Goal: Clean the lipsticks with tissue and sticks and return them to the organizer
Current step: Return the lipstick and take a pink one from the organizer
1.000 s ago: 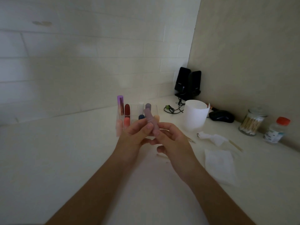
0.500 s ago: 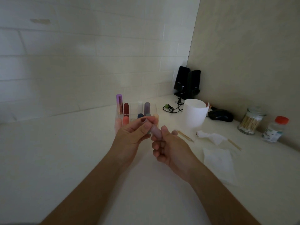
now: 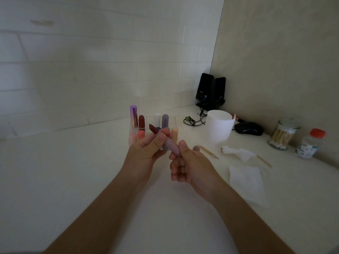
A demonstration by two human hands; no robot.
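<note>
Since half a second ago the lipstick [image 3: 171, 147] has tilted over, and its dark red tip [image 3: 153, 128] now pokes out up-left past the left hand [image 3: 145, 151], whose thumb and fingers pinch the pale lilac tube near that end. The right hand [image 3: 192, 165] is curled round the tube's lower end, thumb on top. A greyish rounded shape beyond the thumb may be the cap, though blur hides it. Both hands hover above the white counter [image 3: 73, 171], just in front of the clear organizer [image 3: 173, 119] and its standing lipsticks [image 3: 165, 121]. A flat tissue [image 3: 245, 180] and wooden sticks [image 3: 209, 152] lie to the right.
</note>
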